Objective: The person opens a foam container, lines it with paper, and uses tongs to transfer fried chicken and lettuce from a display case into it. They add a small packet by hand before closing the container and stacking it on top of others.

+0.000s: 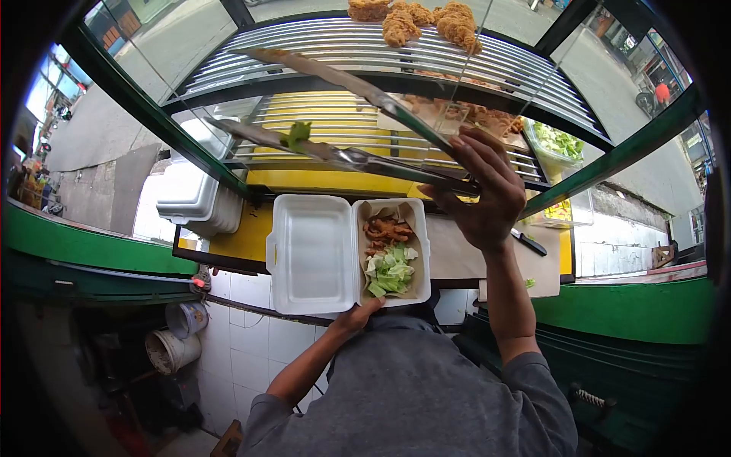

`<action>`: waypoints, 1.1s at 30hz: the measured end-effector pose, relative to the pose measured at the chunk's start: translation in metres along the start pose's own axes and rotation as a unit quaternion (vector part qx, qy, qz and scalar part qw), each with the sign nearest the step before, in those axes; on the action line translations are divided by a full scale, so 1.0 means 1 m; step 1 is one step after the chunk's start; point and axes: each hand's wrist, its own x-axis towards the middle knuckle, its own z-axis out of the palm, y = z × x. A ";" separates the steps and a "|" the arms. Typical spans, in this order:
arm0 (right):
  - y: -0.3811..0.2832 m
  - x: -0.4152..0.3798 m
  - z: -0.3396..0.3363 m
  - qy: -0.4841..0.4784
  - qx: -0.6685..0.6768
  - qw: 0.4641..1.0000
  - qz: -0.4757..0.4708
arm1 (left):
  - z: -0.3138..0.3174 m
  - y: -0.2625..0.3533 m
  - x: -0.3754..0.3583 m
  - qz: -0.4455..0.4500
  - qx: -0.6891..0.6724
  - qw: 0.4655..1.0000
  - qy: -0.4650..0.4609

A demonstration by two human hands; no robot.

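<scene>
My right hand (487, 186) grips a long pair of metal tongs (358, 158), raised above the counter with its two arms apart. A green leaf piece (297, 135) clings to the lower arm. Below the tongs, an open white foam takeout box (314, 259) has a bare left half. Its right half, lined with brown paper, contains crispy brown fried pieces (387, 231) and chopped lettuce (390, 270). At the box's front edge, my left hand (355, 316) supports it from below, with its fingers partly hidden underneath.
Stacked foam boxes (190, 194) stand at left. Fried chicken (455, 24) lies on the upper slatted rack (304, 38); a tub of chopped lettuce (556, 141) is at right. A black-handled knife (528, 242) rests on the cutting board (457, 244). Green posts frame the glass stall.
</scene>
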 end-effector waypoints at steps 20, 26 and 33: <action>0.020 -0.237 -0.086 -0.037 -0.186 0.890 0.414 | 0.002 -0.035 0.000 -0.032 -0.010 0.999 -0.017; 0.079 -0.165 -0.064 -0.197 -0.302 0.881 0.305 | 0.006 -0.032 -0.005 -0.053 -0.019 0.998 -0.031; 0.149 -0.107 -0.028 -0.448 -0.327 0.777 0.297 | 0.005 -0.031 -0.013 -0.062 -0.026 0.998 -0.022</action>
